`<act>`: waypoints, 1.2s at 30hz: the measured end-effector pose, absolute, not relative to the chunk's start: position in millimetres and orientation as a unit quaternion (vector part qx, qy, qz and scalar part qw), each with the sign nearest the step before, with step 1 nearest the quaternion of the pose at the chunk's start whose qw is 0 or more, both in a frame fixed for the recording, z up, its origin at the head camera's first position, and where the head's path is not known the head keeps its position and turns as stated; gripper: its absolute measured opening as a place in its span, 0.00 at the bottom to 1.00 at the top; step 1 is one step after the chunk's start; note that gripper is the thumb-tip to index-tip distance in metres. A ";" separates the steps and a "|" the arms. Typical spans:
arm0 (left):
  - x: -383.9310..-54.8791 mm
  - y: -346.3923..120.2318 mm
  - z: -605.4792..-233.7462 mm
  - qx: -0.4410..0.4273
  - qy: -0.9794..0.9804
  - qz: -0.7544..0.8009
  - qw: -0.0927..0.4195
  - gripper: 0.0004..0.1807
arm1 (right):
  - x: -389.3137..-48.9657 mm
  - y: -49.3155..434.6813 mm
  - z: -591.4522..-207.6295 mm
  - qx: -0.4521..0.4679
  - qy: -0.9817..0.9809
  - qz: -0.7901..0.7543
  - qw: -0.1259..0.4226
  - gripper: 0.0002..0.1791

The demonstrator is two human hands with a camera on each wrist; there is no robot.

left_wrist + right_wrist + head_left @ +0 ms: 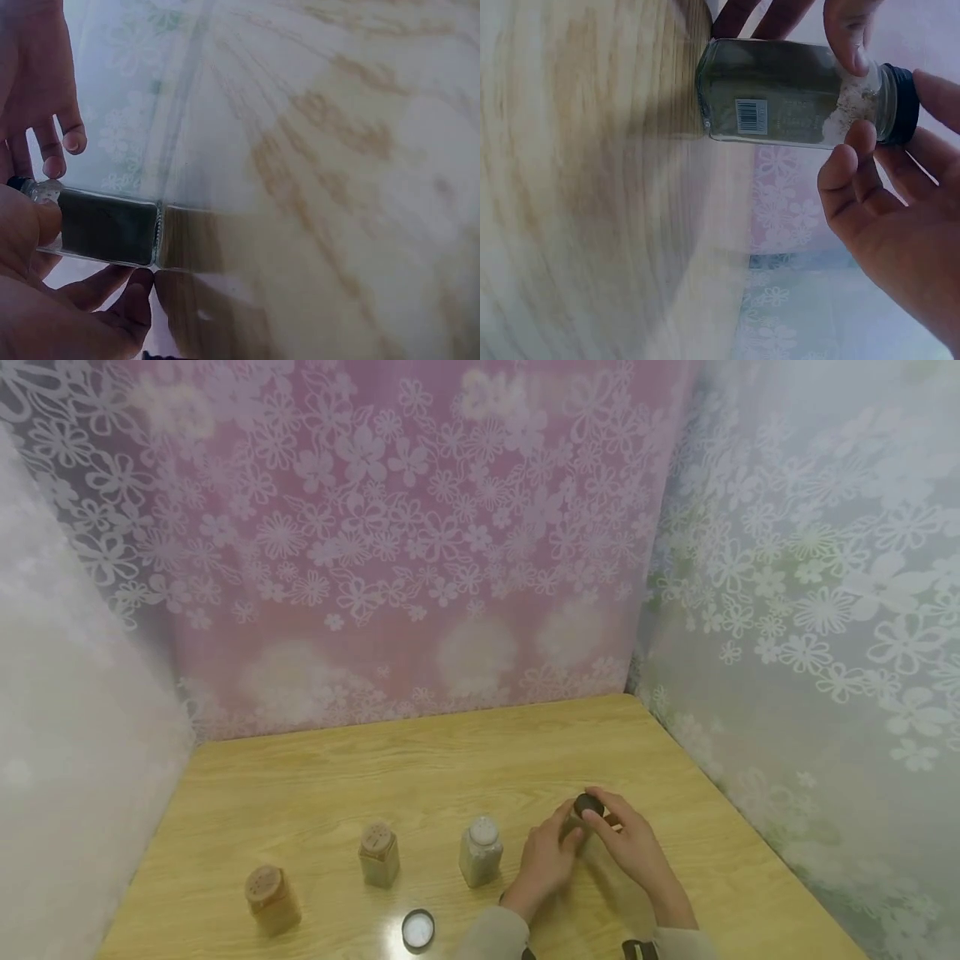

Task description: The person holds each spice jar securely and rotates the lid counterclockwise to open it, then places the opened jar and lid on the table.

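Observation:
A glass spice jar [780, 94] with a barcode label and dark contents, paler near the neck, stands upright on the table. Its black lid [588, 805] sits on the neck. My left hand [551, 858] holds the jar's body, thumb [46, 221] pressed near the shoulder. From the other side, my right hand [632, 847] pinches the lid between thumb and fingers, with other fingertips [838, 159] beside the neck. In the head view the hands hide most of the jar.
Left of my hands stand a jar [482, 852] with a white perforated top, another jar [379, 856], and an orange-brown jar [273, 899]. A loose black lid [417, 931] lies with its white inside up on the wooden table [315, 793]. Flowered curtains [405, 568] enclose the table.

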State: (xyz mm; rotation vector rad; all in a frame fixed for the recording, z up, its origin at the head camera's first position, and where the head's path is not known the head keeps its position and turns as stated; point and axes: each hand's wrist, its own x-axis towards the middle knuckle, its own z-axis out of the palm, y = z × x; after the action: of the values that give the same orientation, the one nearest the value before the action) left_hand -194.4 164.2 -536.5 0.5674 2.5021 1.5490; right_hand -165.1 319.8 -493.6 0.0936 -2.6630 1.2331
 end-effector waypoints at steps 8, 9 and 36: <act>-196.8 172.6 -542.0 0.209 0.817 0.531 0.082 0.32 | -162.1 322.1 -495.9 -0.018 -0.886 0.453 0.097 0.32; -196.9 173.1 -542.2 0.208 0.815 0.535 0.082 0.31 | -161.9 322.7 -495.6 -0.013 -0.885 0.456 0.099 0.31; -199.1 172.7 -538.5 0.216 0.784 0.575 0.094 0.35 | -162.0 329.8 -498.6 0.039 -0.841 0.528 0.110 0.22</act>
State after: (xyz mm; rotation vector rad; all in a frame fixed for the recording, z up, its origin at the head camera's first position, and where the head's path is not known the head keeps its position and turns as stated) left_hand -199.1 172.7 -538.5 0.6406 2.3247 1.7062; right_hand -162.0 329.8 -498.6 0.1141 -2.4732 1.5521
